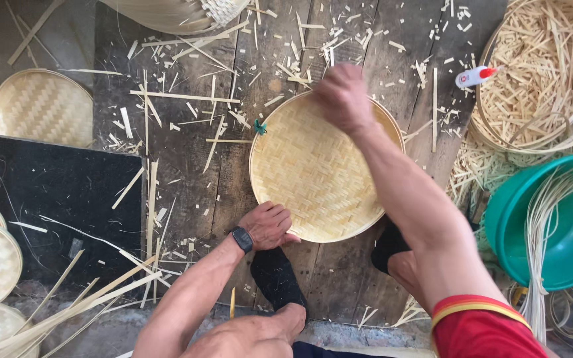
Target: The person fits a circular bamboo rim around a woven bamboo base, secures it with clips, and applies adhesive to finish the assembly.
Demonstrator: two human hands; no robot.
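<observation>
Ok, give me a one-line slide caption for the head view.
Left hand and right hand grip opposite rims of a round woven bamboo tray on a wooden floor littered with bamboo strips.

Pale herringbone-woven bamboo tray (319, 169), green basin (565, 225), red-tipped white glue bottle (475, 76), black mat (61, 199).

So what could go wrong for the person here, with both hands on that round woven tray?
The right hand is blurred in motion at the far rim of the woven bamboo tray; a slip could bend or crack the rim. The left hand presses the near edge, where splinters may prick the fingers. Loose bamboo strips litter the wooden boards, and the glue bottle lies close by, easy to knock.
</observation>
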